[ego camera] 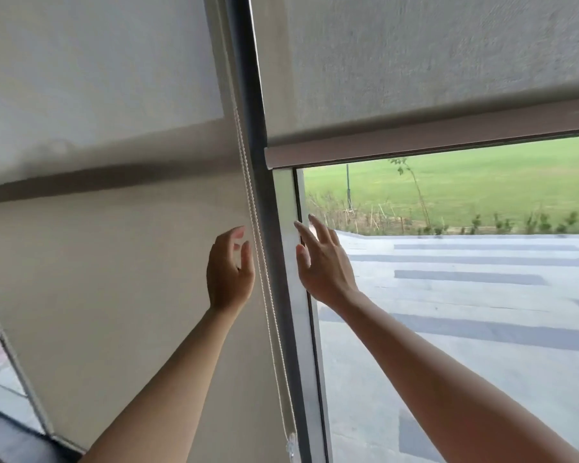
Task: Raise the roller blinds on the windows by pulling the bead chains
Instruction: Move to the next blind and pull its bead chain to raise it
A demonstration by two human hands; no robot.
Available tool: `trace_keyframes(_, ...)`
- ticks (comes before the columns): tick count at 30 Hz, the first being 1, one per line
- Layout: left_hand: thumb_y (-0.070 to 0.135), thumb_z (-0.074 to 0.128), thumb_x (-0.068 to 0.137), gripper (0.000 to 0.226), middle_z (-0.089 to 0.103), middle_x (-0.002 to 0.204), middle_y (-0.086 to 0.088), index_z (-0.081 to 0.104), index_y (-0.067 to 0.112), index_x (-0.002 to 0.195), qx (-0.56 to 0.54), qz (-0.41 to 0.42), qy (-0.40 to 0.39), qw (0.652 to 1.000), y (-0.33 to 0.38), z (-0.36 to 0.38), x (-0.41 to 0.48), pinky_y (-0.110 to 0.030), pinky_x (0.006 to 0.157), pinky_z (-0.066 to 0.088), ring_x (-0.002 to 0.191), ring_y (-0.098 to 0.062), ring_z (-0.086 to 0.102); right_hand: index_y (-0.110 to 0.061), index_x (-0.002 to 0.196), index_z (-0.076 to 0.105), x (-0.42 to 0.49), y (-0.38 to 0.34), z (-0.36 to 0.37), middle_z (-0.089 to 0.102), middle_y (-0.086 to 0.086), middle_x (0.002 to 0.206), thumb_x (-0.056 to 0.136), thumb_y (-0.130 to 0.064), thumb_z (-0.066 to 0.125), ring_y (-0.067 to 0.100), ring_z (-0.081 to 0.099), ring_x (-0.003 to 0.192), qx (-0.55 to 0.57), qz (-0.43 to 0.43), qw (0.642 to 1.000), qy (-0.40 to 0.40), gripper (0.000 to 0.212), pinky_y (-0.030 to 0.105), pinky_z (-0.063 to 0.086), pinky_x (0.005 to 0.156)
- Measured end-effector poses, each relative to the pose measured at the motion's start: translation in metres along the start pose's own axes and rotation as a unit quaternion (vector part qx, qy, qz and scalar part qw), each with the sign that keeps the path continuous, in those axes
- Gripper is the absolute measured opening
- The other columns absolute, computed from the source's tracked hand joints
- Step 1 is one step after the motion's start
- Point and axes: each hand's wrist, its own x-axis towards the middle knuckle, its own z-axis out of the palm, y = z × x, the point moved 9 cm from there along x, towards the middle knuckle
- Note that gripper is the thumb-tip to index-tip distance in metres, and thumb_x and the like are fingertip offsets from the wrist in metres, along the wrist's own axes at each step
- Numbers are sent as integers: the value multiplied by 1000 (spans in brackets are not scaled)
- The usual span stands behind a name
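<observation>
Both hands are raised with fingers spread and gripping nothing: the left hand point(229, 269) sits just beside the white bead chain point(253, 208), the right hand point(321, 262) is by the pale window frame point(290, 262). The chain hangs along the dark mullion point(254, 105) between two woven, matte grey roller blinds. The left blind point(97, 279) is down, and the right blind point(415, 61) is partly up, its smooth bottom bar point(415, 142) above the grass and paving outside.

Beige blinds point(114, 295); white bead chain point(253, 202); green lawn point(465, 185); grey-striped pavement point(465, 279).
</observation>
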Motion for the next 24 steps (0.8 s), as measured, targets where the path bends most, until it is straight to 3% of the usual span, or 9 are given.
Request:
trace_keyframes(2,32,49,93,29,67,107,-4,60,14,112,-28,5,1,1000,3,2,8,-29,67,52,84,-13,60,-15,124,58,1,-13,-7,57,12,127,93,-25,45,28,54,114,-1,-2,998,55,36,44,56,78)
trace_keyframes(4,33,55,92,25,69,98,-2,64,13,104,-61,1,1,998,3,5,14,-28,63,52,75,-13,61,-14,113,65,0,-21,-15,66,8,106,92,-23,48,25,60,95,21,22,995,94,29,34,52,68)
trace_keyframes(7,29,57,93,21,73,79,-2,69,12,90,-103,-20,0,994,2,9,17,-34,61,57,67,-14,65,-17,105,69,-1,-23,-17,72,5,100,92,-22,48,23,63,78,38,78,992,92,25,29,45,65)
trace_keyframes(10,19,60,94,13,73,77,-2,69,11,88,-119,-27,5,993,4,9,13,-28,63,54,68,-16,66,-16,110,68,3,-28,-15,73,8,108,94,-23,48,24,66,81,57,115,990,51,27,29,46,68)
trace_keyframes(13,20,59,95,13,73,77,-3,67,12,87,-129,-44,10,991,2,7,9,-27,64,52,68,-17,66,-13,128,57,20,-45,-4,68,9,121,96,-27,50,23,65,99,125,149,981,-14,35,26,43,73)
trace_keyframes(15,24,55,94,18,73,77,-3,66,13,87,-137,-55,9,989,-2,5,8,-29,65,53,68,-17,66,-11,131,54,33,-56,11,66,9,123,98,-25,49,24,62,105,211,191,956,-69,36,22,42,65)
trace_keyframes(19,23,54,94,19,72,77,-4,66,11,85,-134,-56,14,989,-9,-6,8,-31,61,51,65,-19,65,2,108,66,50,-71,10,69,9,87,94,-13,58,12,59,67,300,203,931,-41,23,11,44,51)
trace_keyframes(21,19,56,95,16,72,76,-4,66,11,86,-134,-57,15,989,-12,-12,7,-31,60,51,65,-19,65,1,96,70,53,-71,1,63,3,69,90,-12,63,10,55,58,330,204,922,-11,16,16,46,56)
trace_keyframes(24,18,57,96,15,73,80,-7,67,9,89,-125,-54,18,990,-16,-16,6,-32,62,54,69,-20,67,-12,81,69,56,-81,-8,59,2,64,89,-21,65,13,53,57,405,201,891,-41,13,26,47,62)
